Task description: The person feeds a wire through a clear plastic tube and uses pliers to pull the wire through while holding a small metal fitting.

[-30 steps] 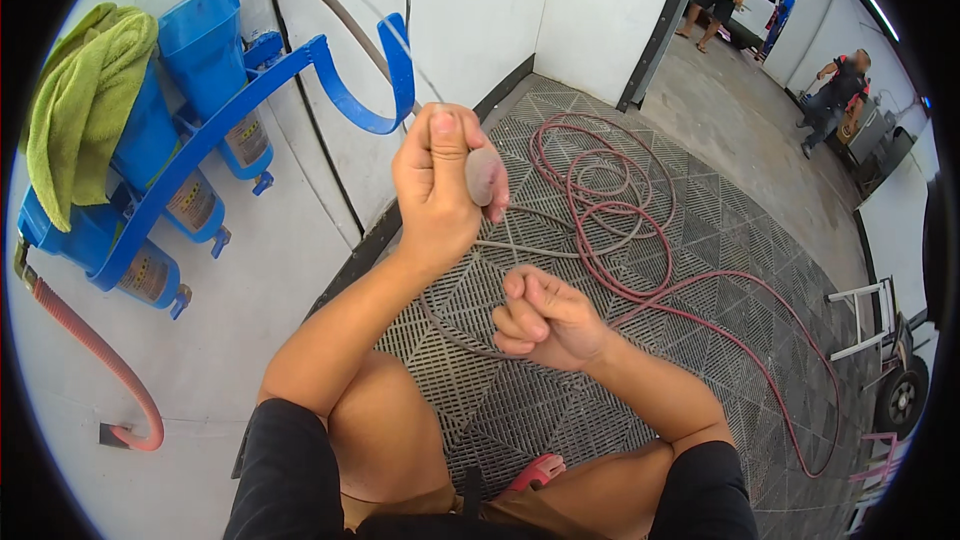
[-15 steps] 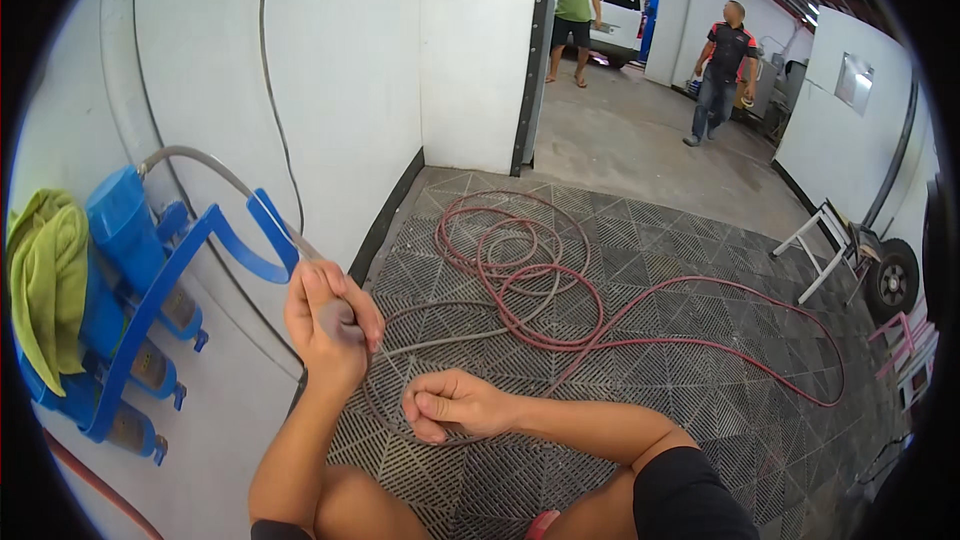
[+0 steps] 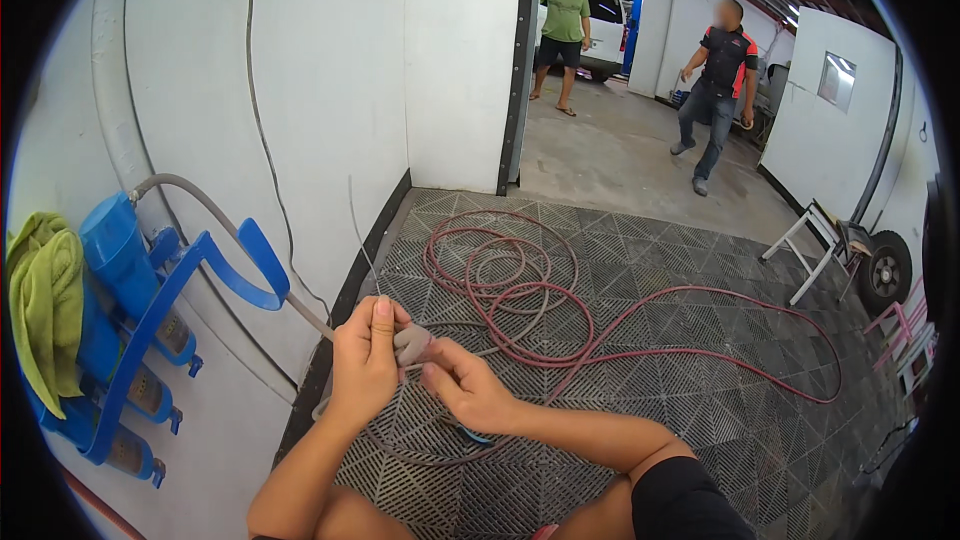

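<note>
Clamping one grey lump (image 3: 411, 342), one left hand (image 3: 364, 348) adjoins one right hand (image 3: 470, 392) whose grip is unclear.

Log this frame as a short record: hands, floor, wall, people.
Left hand: closed around a thin strand, grey piece beside it
Right hand: fingers close to the grey piece, contact unclear
Floor: red hose looped on dark grid mats
Left wall: green cloth over blue filter housings
Background: person in green shirt, person in black-and-red shirt

Vehicle workshop, white car (image 3: 606, 40), coiled red hose (image 3: 680, 351), blue filter housings (image 3: 118, 245)
</note>
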The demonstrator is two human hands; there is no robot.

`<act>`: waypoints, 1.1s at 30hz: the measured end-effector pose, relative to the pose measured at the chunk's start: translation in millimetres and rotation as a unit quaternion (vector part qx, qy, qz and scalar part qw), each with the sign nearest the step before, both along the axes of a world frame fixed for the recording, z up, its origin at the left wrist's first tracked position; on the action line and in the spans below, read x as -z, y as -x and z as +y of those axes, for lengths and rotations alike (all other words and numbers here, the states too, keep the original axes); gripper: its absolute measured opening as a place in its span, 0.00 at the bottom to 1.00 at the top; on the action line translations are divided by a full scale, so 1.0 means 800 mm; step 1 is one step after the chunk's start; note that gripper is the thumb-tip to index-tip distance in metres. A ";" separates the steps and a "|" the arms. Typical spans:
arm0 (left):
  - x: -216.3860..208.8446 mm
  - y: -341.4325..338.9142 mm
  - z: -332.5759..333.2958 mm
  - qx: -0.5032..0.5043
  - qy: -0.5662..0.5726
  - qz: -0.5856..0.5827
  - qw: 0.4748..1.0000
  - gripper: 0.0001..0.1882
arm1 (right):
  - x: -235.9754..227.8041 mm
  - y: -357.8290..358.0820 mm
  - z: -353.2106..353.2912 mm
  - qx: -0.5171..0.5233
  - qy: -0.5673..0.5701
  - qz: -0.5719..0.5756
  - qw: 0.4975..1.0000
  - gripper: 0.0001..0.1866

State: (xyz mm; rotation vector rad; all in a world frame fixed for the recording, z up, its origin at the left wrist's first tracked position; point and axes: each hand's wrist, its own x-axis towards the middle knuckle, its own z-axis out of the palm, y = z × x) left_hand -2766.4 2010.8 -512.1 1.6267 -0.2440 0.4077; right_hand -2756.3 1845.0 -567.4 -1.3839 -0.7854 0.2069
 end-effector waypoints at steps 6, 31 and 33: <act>0.002 -0.011 -0.008 -0.027 0.014 0.014 0.999 0.19 | -0.003 -0.006 0.012 0.252 0.131 -0.151 0.947 0.13; 0.006 -0.011 -0.019 -0.020 0.087 0.027 0.996 0.17 | 0.016 -0.017 0.032 0.147 -0.043 -0.083 0.985 0.15; 0.004 -0.011 -0.018 -0.015 0.098 0.027 0.995 0.17 | 0.027 -0.022 0.035 0.134 -0.028 -0.064 0.988 0.15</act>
